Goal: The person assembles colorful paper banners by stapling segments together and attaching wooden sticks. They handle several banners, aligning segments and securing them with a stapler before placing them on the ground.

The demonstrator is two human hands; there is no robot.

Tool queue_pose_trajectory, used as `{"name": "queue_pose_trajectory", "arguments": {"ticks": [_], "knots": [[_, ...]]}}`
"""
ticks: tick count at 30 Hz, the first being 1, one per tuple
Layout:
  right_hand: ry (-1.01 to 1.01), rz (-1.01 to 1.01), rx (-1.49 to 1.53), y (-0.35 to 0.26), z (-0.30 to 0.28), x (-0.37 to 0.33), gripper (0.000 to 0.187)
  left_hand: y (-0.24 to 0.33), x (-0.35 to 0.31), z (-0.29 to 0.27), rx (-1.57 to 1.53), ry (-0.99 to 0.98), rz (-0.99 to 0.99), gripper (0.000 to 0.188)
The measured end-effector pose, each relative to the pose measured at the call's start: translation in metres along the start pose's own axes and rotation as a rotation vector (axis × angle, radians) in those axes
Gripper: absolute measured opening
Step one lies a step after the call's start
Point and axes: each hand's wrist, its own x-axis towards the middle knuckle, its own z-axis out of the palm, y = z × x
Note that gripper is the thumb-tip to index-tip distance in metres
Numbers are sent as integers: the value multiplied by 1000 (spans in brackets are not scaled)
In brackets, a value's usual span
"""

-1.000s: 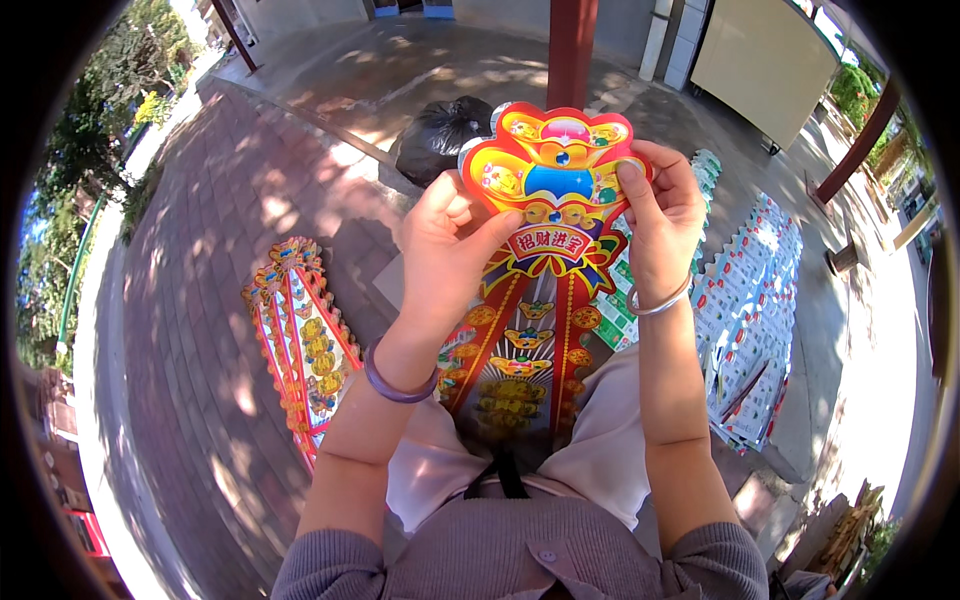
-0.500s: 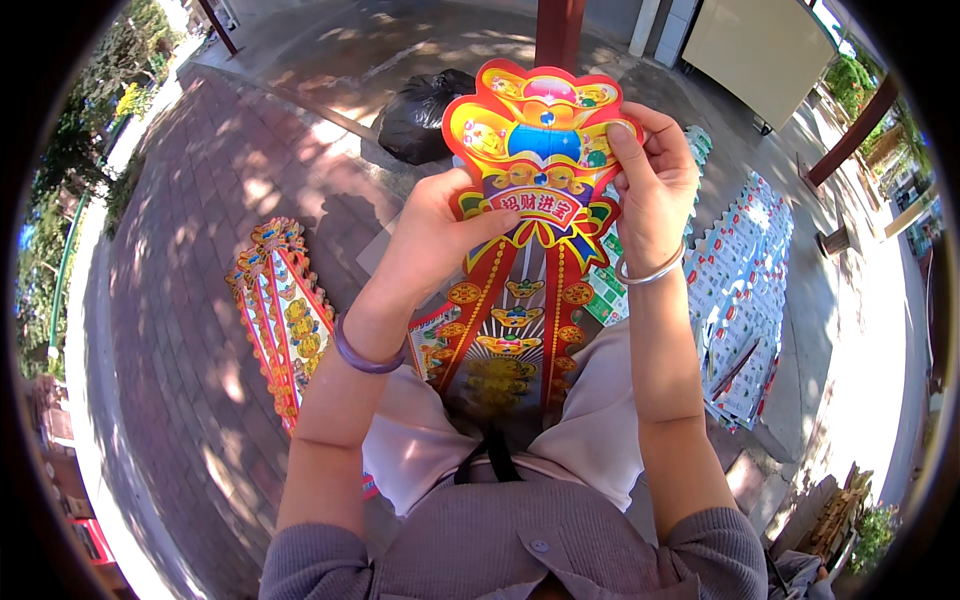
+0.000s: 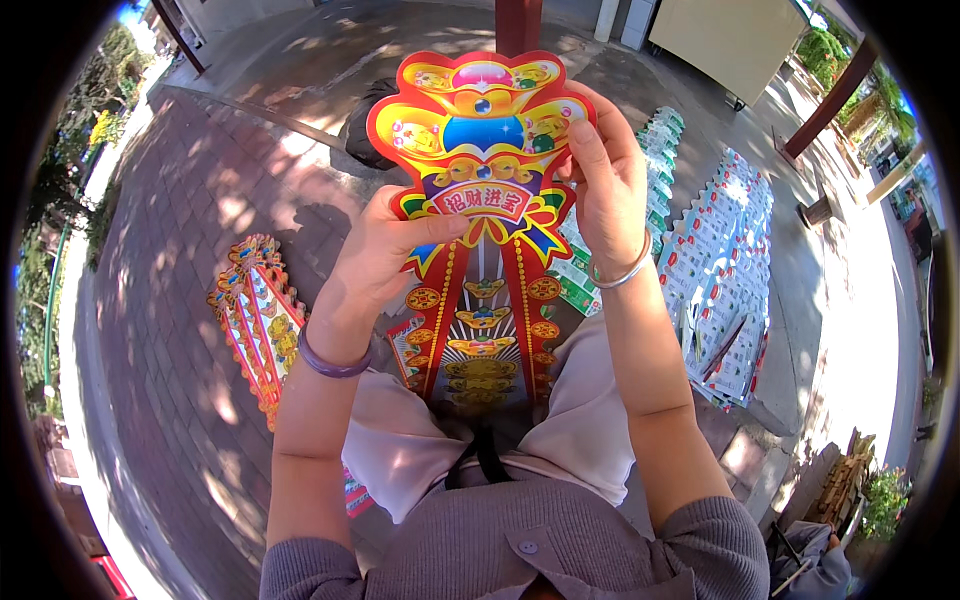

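A long printed paper decoration point(image 3: 485, 135) in red, yellow and blue is held up in front of me. Its wide top has a scalloped, ingot-shaped outline, and its lower panel runs down between my knees. My left hand point(image 3: 385, 245) grips the left side just below the wide top, thumb lying across the front. The upper right edge is pinched by my right hand point(image 3: 608, 180), with the thumb in front and the fingers behind. A purple bangle point(image 3: 332, 366) circles my left wrist and a silver bangle point(image 3: 625, 268) my right.
Similar cut-out decorations point(image 3: 258, 320) lie stacked on the paving at left. On the right are printed sheets point(image 3: 728, 250) with a slim dark tool point(image 3: 724, 350) on them, and green-white sheets point(image 3: 660, 165). A black plastic bag point(image 3: 368, 130) sits behind the decoration, near a red post point(image 3: 517, 25).
The decoration has shifted left with both hands and its top sits straighter. The whole scene has slid slightly left and up in the picture. Both hands keep their hold.
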Motion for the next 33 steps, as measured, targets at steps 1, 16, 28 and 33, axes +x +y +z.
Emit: {"name": "queue_pose_trajectory", "arguments": {"ticks": [1,16,28,33], "knots": [[-64,-34,43,3,0,-6,43,-1,0,-1,14,106,6,35],[-26,82,-110,14,-9,-40,11,-2,-5,-8,77,-29,176,40],[30,27,-165,16,-6,-40,11,-2,-7,-2,118,1,191,37],[25,28,-132,18,-8,-39,11,-4,-6,-2,135,-2,190,36]]}}
